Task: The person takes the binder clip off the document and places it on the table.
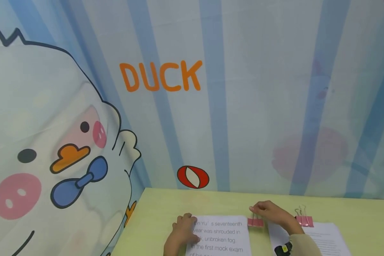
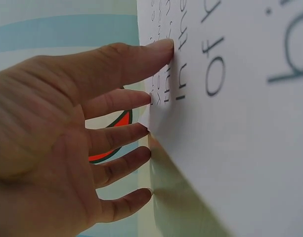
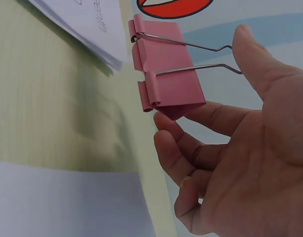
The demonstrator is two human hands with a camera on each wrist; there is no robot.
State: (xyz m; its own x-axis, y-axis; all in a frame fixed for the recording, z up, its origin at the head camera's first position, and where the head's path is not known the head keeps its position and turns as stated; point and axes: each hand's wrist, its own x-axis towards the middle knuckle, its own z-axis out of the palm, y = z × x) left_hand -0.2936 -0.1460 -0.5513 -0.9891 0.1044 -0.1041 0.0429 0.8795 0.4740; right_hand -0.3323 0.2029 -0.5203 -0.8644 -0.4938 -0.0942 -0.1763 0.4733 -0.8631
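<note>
A pink binder clip [image 3: 168, 66] hangs by its wire handles from my right hand [image 1: 272, 211], off the paper. In the right wrist view the thumb lies on one handle; the other fingers are partly behind the clip. My left hand [image 1: 182, 231] rests at the left edge of a printed paper stack [image 1: 222, 234]. Its thumb [image 2: 141, 59] lies on the top sheet in the left wrist view. The other fingers are spread along the sheet's edge, the lower ones past its corner. In the head view the clip is just right of the stack's top right corner.
Another printed paper stack [image 1: 329, 238] lies on the right, with a pink binder clip [image 1: 304, 221] at its top edge. Both lie on a pale yellow table [image 1: 166, 202]. A curtain [image 1: 249, 106] with blue stripes and cartoon prints hangs behind it.
</note>
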